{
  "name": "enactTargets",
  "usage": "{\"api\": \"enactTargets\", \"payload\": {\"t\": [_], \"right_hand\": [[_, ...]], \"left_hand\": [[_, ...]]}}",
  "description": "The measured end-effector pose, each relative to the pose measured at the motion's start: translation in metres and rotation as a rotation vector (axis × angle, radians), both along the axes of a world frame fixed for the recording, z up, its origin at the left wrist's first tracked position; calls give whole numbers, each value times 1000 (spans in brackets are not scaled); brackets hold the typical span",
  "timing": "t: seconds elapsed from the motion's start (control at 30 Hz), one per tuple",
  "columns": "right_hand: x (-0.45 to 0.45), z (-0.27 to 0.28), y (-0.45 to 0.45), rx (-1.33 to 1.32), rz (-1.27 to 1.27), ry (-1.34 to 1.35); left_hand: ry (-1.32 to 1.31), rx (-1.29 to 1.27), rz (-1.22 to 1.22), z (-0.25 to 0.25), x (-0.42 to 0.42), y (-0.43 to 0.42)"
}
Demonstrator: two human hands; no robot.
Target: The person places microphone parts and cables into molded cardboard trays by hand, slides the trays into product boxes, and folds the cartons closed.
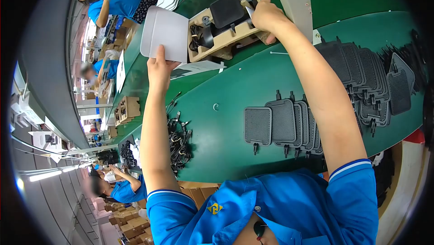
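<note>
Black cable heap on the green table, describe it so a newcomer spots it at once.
On the green table, look just beside the left forearm. The cable heap lies there, thin, black and tangled, with small connectors, unlike the flat, squarish mesh panels across the table.

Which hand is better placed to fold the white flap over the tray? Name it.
Left, probably: the left hand holds the white flap; the right hand is at the opposite end of the tray.
</note>
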State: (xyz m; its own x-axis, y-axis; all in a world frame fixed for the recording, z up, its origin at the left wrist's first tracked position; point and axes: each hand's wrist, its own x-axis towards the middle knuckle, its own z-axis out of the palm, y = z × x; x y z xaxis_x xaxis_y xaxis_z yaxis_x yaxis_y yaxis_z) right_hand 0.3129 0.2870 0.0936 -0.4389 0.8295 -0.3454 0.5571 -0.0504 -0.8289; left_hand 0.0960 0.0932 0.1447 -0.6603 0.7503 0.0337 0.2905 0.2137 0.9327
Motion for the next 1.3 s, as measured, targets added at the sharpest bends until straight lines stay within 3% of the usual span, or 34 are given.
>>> {"api": "enactTargets", "payload": {"t": [0.07, 0.37, 0.53, 0.57, 0.63, 0.67, 0.73, 0.77, 0.83, 0.87, 1.0, 1.13, 1.23, 1.3], "right_hand": [[-7, -4, 3, 10, -25, -28], [-29, -6, -9, 108, -84, -28], [-23, -5, -13, 78, -66, -20], [-22, -3, -12, 52, -70, -29], [-23, -1, -11, 61, -67, -50], [-25, -2, -10, 65, -71, -53], [-30, 0, -10, 61, -63, -41], [-36, 1, -12, 60, -57, -41], [-49, 0, -14, 58, -51, -42], [-57, 2, -17, 24, -50, -31], [-85, -2, -24, 24, 46, 8], [-92, -16, -25, 240, 253, 60], [-101, -21, -28, 155, 363, 72], [-113, -36, -34, -30, 605, 84]], "left_hand": [[-153, 117, -86, -1, -1, -5], [-366, 234, -40, -17, 1, 14], [-451, 115, -446, -8, -14, 0], [-205, 43, -429, 1, -33, -2], [900, -19, -24, -4, -94, -7], [1109, -140, 190, -21, -153, -22], [848, -557, 351, -54, -232, -54], [782, -725, 281, -74, -273, -65], [208, -556, 323, -67, -231, -58], [393, -499, 297, -71, -226, -53], [254, -433, 276, -64, -218, -49], [373, -438, 223, -61, -215, -44], [330, -456, 177, -57, -207, -37], [383, -440, 170, -60, -197, -29]]}}
